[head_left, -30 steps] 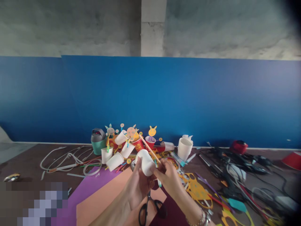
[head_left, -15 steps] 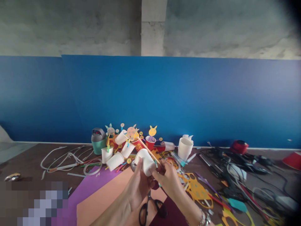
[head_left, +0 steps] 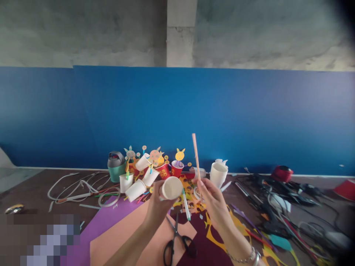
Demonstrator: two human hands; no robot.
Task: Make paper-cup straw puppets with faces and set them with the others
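Observation:
My left hand [head_left: 155, 207] is closed around a white paper cup [head_left: 172, 187], whose open mouth is tilted towards me. My right hand [head_left: 211, 195] pinches the lower end of a narrow peach-coloured stick [head_left: 195, 151], held nearly upright to the right of the cup and apart from it. Below the cup, black-handled scissors [head_left: 175, 236] lie on peach paper [head_left: 124, 236] and a dark maroon sheet [head_left: 206, 244]. A white and green pen [head_left: 186, 207] lies between my hands.
Behind are white and red cups [head_left: 176, 168] with paper animal figures, a green-grey container [head_left: 116, 170] and a stack of white cups [head_left: 218, 173]. White cables [head_left: 83, 184] lie left, black cables [head_left: 277, 218] right. Yellow cut-out scraps [head_left: 213, 236] surround my right forearm.
The cup has turned from lying sideways to mouth towards me. My right hand has moved away from it to the right, raising the stick from slanted across the cup to nearly upright.

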